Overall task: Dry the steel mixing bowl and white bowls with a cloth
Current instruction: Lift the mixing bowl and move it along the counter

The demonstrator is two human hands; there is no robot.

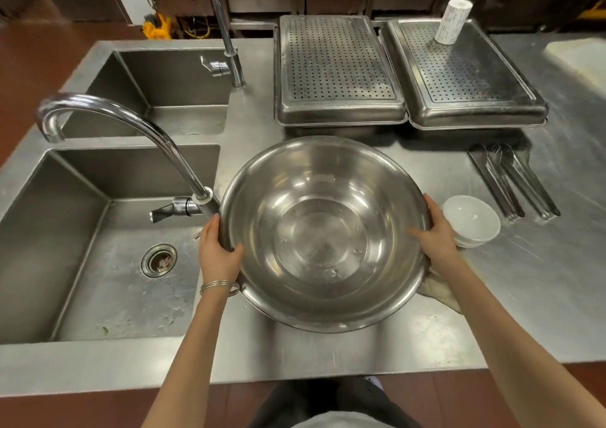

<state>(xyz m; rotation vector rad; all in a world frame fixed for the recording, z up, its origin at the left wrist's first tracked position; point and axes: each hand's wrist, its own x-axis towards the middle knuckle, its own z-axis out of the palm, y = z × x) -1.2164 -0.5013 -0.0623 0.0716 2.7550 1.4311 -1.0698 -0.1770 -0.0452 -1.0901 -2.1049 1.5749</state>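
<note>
A large steel mixing bowl (324,231) is held over the steel counter, its mouth facing up and its inside bare. My left hand (218,250) grips its left rim, thumb inside. My right hand (436,231) grips its right rim, fingers inside. Just right of the bowl stand stacked white bowls (472,219). A beige cloth (439,290) lies on the counter under my right forearm, partly hidden by the mixing bowl.
Two sinks (98,263) with curved taps (137,126) lie to the left. Two upturned perforated steel trays (337,70) sit at the back, a white patterned cup (452,21) on the right one. Steel spoons (515,181) lie at the right.
</note>
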